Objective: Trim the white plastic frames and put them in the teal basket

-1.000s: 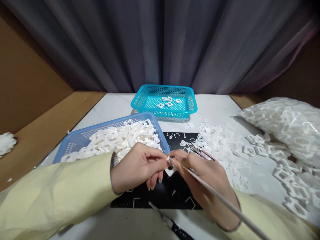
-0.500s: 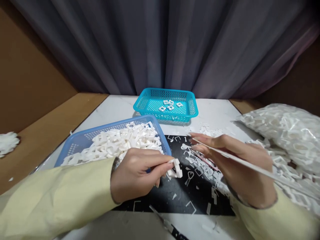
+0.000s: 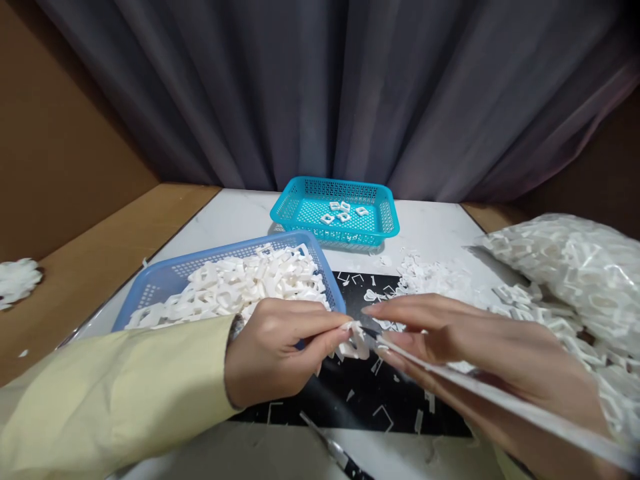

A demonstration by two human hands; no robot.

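Pinched between the thumb and fingers of my left hand [image 3: 277, 350] is a small white plastic frame piece [image 3: 357, 343], held above the black mat [image 3: 360, 393]. My right hand [image 3: 500, 373] grips a long, thin white tool with a dark tip [image 3: 450, 373], its shaft running back to the lower right. The tip reaches the right side of the piece; whether it touches is blurred. Beside my left hand stands a blue basket [image 3: 327, 273] heaped with white plastic pieces [image 3: 250, 283].
Farther back, a turquoise basket [image 3: 335, 239] holds several white square frames [image 3: 343, 217]. White scraps [image 3: 435, 273] litter the mat and table. A clear bag of white parts [image 3: 570, 253] bulges at right, above loose ones. A black-handled blade tool [image 3: 337, 453] lies at the front edge.
My right hand has moved in toward the left one and turned, bringing the tool's dark tip to the white piece. My left hand keeps its pinch almost in place.
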